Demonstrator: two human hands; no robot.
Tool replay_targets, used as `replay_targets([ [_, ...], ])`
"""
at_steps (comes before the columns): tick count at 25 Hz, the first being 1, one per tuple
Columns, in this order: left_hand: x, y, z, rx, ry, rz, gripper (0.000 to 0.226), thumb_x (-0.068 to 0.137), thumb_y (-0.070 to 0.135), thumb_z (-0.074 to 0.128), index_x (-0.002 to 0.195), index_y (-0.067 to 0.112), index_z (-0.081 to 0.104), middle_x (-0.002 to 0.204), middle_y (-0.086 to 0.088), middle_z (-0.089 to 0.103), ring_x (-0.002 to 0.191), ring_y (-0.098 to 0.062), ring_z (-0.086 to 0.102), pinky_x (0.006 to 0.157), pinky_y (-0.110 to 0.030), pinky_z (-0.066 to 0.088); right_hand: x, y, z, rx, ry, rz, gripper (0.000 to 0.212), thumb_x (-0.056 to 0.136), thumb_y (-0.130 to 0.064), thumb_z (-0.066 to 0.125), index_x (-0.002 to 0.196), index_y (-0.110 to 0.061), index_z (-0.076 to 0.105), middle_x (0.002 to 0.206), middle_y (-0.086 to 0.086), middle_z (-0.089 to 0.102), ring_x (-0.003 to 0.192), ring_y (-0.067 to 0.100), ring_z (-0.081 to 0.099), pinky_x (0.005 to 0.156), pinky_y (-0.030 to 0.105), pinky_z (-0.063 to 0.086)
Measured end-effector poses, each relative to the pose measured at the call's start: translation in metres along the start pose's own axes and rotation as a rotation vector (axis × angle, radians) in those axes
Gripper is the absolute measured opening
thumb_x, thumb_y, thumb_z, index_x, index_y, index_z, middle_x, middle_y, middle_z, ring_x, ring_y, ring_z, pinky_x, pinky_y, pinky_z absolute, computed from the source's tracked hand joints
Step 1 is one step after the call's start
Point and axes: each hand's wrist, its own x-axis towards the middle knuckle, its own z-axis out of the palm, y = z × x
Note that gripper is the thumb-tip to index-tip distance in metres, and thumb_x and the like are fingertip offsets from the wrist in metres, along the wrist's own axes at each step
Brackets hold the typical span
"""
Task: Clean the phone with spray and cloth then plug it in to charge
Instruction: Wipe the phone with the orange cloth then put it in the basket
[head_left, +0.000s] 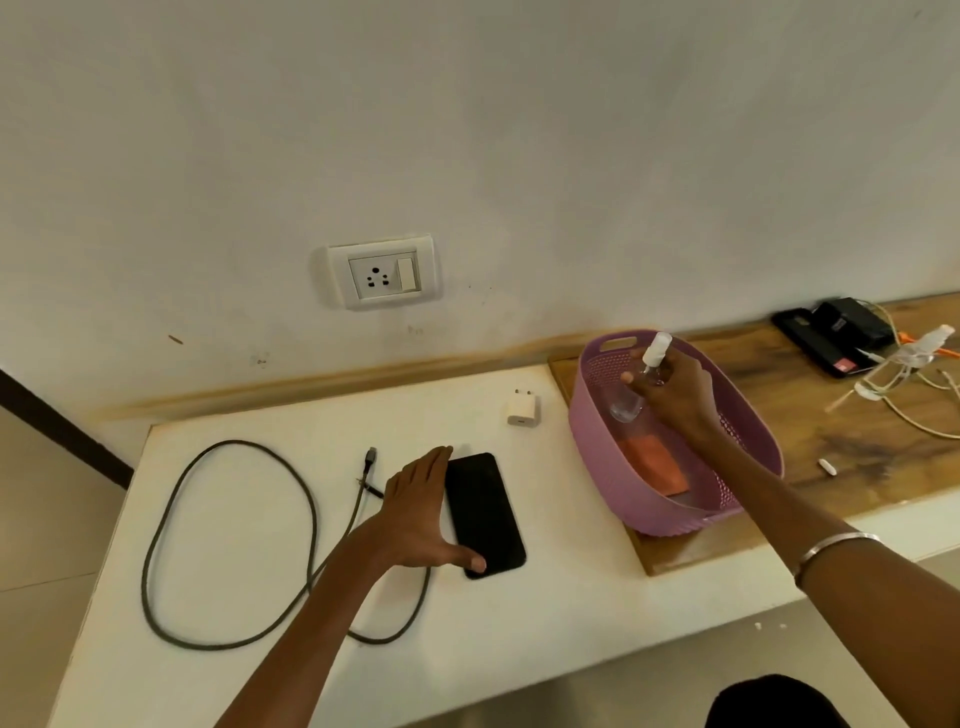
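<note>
A black phone (485, 512) lies face up on the white table (545, 613). My left hand (415, 514) rests flat along its left edge, fingers straight, thumb touching the phone's near corner. My right hand (675, 395) grips a clear spray bottle (641, 384) with a white nozzle, held over the purple basket (602, 452). An orange cloth (654, 465) lies folded in the basket's bottom. A dark charging cable (228, 540) loops on the table to the left, its plug end near my left hand. A white charger adapter (523, 407) sits behind the phone.
A wall socket (383, 271) with a switch is on the wall above the table. The basket stands on a wooden board (810, 415). At the far right lie black devices (831, 332) and tangled white cables (904, 374).
</note>
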Motion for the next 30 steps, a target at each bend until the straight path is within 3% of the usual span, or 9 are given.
replay_targets([
  [7, 0.006, -0.005, 0.011, 0.013, -0.018, 0.029, 0.156, 0.042, 0.075, 0.08, 0.152, 0.027, -0.019, 0.164, 0.006, -0.008, 0.152, -0.02, -0.003, 0.122, -0.042, 0.002, 0.001, 0.012, 0.003, -0.036, -0.044, -0.025, 0.03, 0.076, -0.023, 0.079, 0.101, -0.014, 0.065, 0.09, -0.002, 0.068, 0.083, 0.015, 0.063, 0.064, 0.016, 0.042],
  [11, 0.008, -0.005, 0.015, -0.013, -0.015, 0.013, 0.159, 0.036, 0.078, 0.078, 0.15, 0.031, -0.022, 0.163, 0.008, -0.006, 0.152, -0.022, -0.004, 0.124, -0.046, 0.005, 0.003, 0.012, -0.002, -0.072, -0.107, -0.011, 0.043, 0.073, -0.025, 0.081, 0.109, -0.014, 0.06, 0.097, -0.004, 0.064, 0.087, 0.015, 0.061, 0.067, 0.02, 0.044],
  [14, 0.006, -0.005, 0.018, -0.018, -0.012, 0.01, 0.159, 0.036, 0.078, 0.078, 0.149, 0.032, -0.024, 0.162, 0.008, -0.005, 0.151, -0.023, -0.004, 0.124, -0.047, 0.005, 0.005, 0.018, -0.016, -0.286, -0.237, 0.091, 0.056, 0.07, -0.03, 0.082, 0.117, -0.012, 0.058, 0.104, -0.001, 0.065, 0.094, 0.021, 0.062, 0.082, 0.036, 0.051],
  [18, 0.005, -0.004, 0.019, -0.014, 0.008, 0.014, 0.159, 0.037, 0.078, 0.078, 0.149, 0.031, -0.026, 0.163, 0.008, -0.01, 0.152, -0.023, -0.006, 0.124, -0.046, 0.004, -0.012, 0.028, -0.019, -0.666, -0.496, 0.151, 0.043, 0.077, -0.022, 0.077, 0.114, -0.005, 0.062, 0.107, 0.014, 0.069, 0.098, 0.028, 0.064, 0.083, 0.033, 0.05],
  [23, 0.001, -0.001, 0.017, -0.047, 0.031, 0.026, 0.163, 0.035, 0.074, 0.083, 0.144, 0.037, -0.032, 0.163, 0.002, -0.001, 0.152, -0.026, 0.003, 0.123, -0.05, 0.008, -0.022, 0.015, -0.006, -0.774, -0.527, 0.124, 0.043, 0.081, -0.029, 0.072, 0.116, -0.009, 0.058, 0.107, 0.011, 0.068, 0.102, 0.027, 0.063, 0.095, 0.042, 0.05],
  [24, 0.0, 0.0, 0.016, -0.072, 0.037, 0.029, 0.164, 0.034, 0.073, 0.084, 0.142, 0.041, -0.035, 0.162, 0.001, 0.003, 0.151, -0.027, 0.006, 0.123, -0.052, 0.01, -0.023, 0.011, -0.008, -0.764, -0.524, 0.125, 0.039, 0.081, -0.027, 0.072, 0.113, -0.008, 0.061, 0.104, 0.011, 0.069, 0.099, 0.028, 0.064, 0.092, 0.04, 0.051],
  [26, -0.001, 0.001, 0.015, -0.104, 0.047, 0.034, 0.164, 0.033, 0.071, 0.085, 0.137, 0.047, -0.04, 0.162, -0.001, 0.007, 0.15, -0.028, 0.01, 0.122, -0.053, 0.012, -0.026, 0.007, -0.019, -0.708, -0.504, 0.127, 0.021, 0.081, -0.02, 0.072, 0.094, -0.004, 0.067, 0.083, 0.008, 0.068, 0.087, 0.027, 0.066, 0.071, 0.027, 0.051],
  [28, -0.002, 0.001, 0.015, -0.115, 0.054, 0.04, 0.164, 0.033, 0.07, 0.085, 0.133, 0.05, -0.043, 0.162, -0.001, 0.008, 0.15, -0.028, 0.01, 0.122, -0.053, 0.012, -0.03, -0.004, -0.033, -0.663, -0.46, 0.129, 0.017, 0.084, -0.02, 0.07, 0.083, -0.003, 0.071, 0.065, 0.001, 0.061, 0.069, 0.022, 0.064, 0.052, 0.019, 0.04],
  [30, -0.003, 0.001, 0.015, -0.124, 0.054, 0.054, 0.163, 0.034, 0.071, 0.085, 0.132, 0.049, -0.044, 0.162, 0.0, 0.005, 0.151, -0.027, 0.008, 0.123, -0.052, 0.011, -0.031, -0.022, -0.05, -0.659, -0.363, 0.112, 0.019, 0.086, -0.026, 0.068, 0.085, -0.009, 0.075, 0.064, 0.001, 0.063, 0.06, 0.018, 0.06, 0.049, 0.021, 0.038],
])
